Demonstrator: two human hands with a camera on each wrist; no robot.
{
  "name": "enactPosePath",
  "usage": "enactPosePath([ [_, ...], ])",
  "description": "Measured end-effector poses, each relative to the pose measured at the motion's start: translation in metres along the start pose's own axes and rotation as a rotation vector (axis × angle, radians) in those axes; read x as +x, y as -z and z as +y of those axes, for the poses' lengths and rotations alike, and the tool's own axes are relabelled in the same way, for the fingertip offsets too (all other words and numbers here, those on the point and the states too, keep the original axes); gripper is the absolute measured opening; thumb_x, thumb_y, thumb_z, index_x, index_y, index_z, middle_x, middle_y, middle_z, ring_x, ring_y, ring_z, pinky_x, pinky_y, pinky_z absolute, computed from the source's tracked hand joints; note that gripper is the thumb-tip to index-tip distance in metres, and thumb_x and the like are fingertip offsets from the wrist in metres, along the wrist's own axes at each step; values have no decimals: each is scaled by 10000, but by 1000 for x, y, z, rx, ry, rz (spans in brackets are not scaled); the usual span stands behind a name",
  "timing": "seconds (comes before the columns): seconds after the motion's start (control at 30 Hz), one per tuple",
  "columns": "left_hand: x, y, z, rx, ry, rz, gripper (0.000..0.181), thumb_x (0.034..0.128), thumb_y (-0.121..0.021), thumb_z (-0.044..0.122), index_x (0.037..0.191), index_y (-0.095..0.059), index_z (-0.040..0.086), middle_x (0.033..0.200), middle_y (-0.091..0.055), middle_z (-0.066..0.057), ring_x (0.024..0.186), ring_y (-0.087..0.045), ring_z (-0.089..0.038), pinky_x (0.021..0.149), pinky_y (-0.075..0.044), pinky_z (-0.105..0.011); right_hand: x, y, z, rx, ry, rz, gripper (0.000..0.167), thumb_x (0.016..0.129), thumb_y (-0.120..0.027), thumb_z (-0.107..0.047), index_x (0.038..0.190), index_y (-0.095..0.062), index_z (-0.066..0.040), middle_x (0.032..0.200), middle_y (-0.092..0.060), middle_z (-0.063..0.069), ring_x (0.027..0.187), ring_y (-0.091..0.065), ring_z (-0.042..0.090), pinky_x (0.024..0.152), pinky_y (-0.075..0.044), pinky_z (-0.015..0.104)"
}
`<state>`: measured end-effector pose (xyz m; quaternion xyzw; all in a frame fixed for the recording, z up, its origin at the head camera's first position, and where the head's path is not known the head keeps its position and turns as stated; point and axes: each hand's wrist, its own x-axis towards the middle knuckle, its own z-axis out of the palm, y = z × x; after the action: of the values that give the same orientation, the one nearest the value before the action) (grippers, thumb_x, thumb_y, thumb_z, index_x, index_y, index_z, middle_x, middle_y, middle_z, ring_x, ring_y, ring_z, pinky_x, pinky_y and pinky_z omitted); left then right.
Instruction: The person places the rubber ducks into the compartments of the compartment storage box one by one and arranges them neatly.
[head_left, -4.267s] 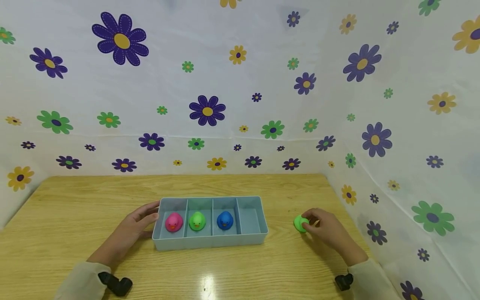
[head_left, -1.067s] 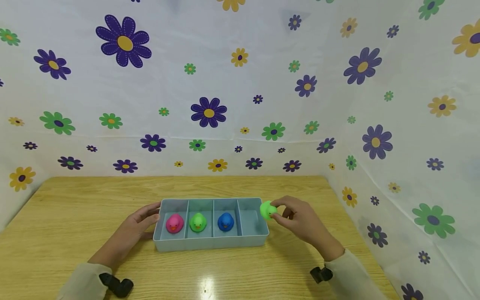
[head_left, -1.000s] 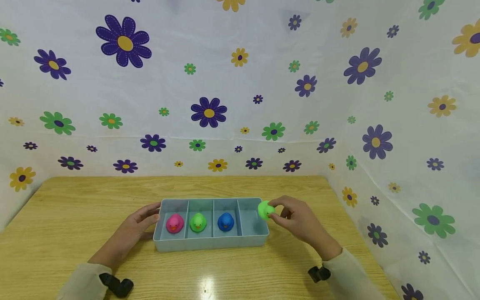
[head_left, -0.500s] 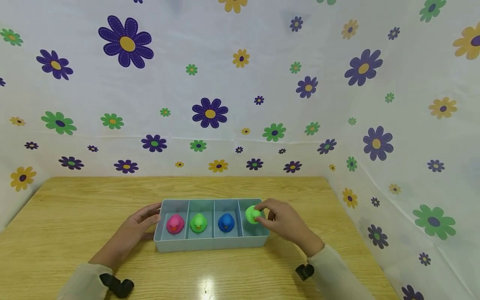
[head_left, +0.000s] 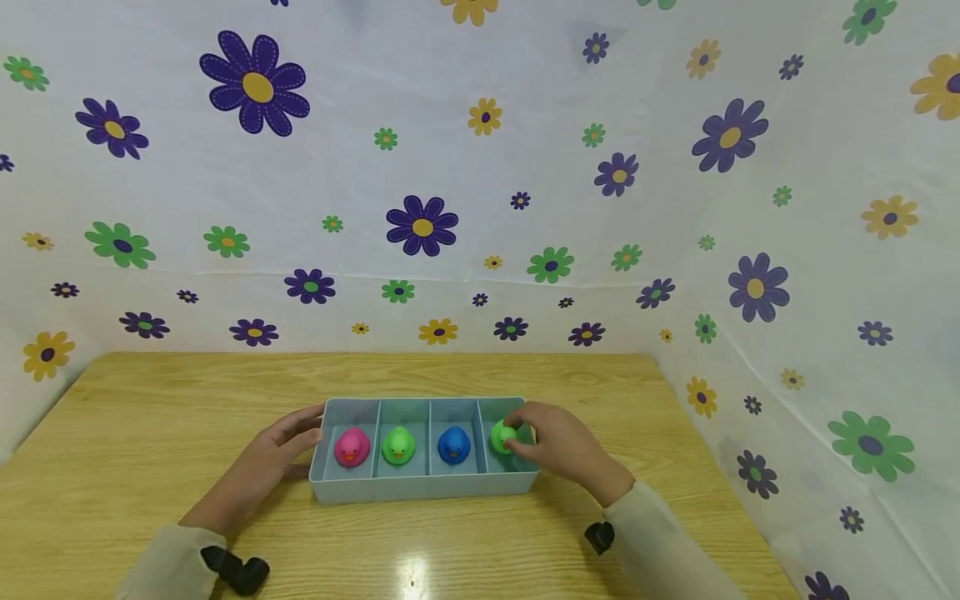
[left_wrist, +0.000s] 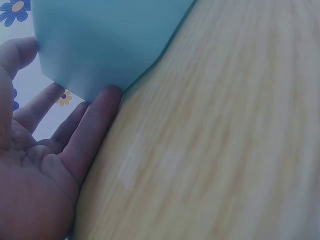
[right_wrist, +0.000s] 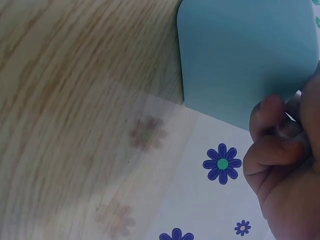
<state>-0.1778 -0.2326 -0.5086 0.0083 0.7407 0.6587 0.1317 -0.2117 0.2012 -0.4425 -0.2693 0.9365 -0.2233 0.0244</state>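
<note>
A light blue tray (head_left: 420, 489) with a row of compartments stands on the table. My right hand (head_left: 566, 446) reaches over the tray's right end and pinches a green rubber duck (head_left: 498, 436) inside the rightmost compartment. Part of that duck is hidden behind the fingers. From the left, the other compartments hold a pink duck (head_left: 352, 447), a second green duck (head_left: 398, 446) and a blue duck (head_left: 453, 446). At the tray's left end my left hand (head_left: 273, 450) rests its fairly straight fingers against the wall. In the right wrist view the tray hides the held duck.
The wooden table (head_left: 225, 392) extends around the tray on all sides. Behind it and along the right hangs a white cloth (head_left: 420, 150) printed with flowers. A black strap piece (head_left: 234, 570) sits on the left sleeve, and another (head_left: 599, 537) on the right.
My right hand has picked up the green duck from the table right of the tray, carried it left and lowered it into the rightmost compartment. My left hand has stayed at the tray.
</note>
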Motion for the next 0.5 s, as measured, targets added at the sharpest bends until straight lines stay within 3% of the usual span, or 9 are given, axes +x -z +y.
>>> enactPosePath([
  [0.17,0,0,0,1,-1,-3,682,1059,-571,443,1622,-331,143,1625,-355,-182,1461,-383,-421,1013,-556,-490,2,-1,-1,8,-4,-34,174,939,-779,-220,1093,-732,-154,1033,-719,-52,937,-657,119,885,-589,376],
  [0.5,1,0,-1,-5,7,-11,696,1056,-570,455,1631,-316,158,1643,-333,-180,1480,-359,-426,1026,-545,-502,7,-2,-4,-40,-17,-97,173,939,-777,-232,1083,-734,-147,1019,-718,-43,938,-655,158,912,-584,407],
])
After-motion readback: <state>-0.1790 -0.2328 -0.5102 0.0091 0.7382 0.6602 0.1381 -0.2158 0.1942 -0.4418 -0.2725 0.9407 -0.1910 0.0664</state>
